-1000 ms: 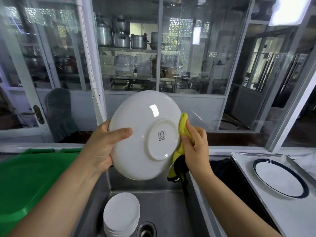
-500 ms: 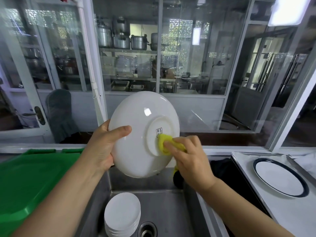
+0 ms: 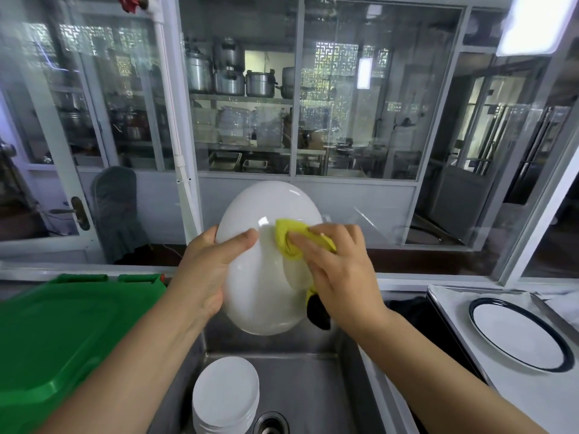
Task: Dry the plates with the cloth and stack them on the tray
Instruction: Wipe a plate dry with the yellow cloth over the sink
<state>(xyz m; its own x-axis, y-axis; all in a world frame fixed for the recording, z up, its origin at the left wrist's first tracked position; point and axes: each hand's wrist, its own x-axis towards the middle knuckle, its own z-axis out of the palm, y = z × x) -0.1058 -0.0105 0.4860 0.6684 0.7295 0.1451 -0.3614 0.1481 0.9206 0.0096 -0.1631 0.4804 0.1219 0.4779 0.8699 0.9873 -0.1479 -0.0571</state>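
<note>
- Plate [image 3: 263, 277] at centre, held above the sink [image 3: 313, 386].
- Left hand [image 3: 206, 270] on its 9 o'clock edge.
- Right hand [image 3: 338, 270] presses the cloth [image 3: 291, 239] on its underside, toward 2 o'clock.
- Stack [image 3: 225, 393] in the sink, at 6 o'clock.
- Bin lid [image 3: 62, 333] at 8 o'clock.
- Tray [image 3: 501, 386] at 4 o'clock, a rimmed plate [image 3: 517, 333] on it.

Right hand [image 3: 340, 270] slid yellow cloth [image 3: 296, 238] from plate [image 3: 260, 289] edge leftward across underside.

Sink [image 3: 316, 386] floor right of the plate stack [image 3: 225, 393] lies open; tray [image 3: 470, 364] front bare.
</note>
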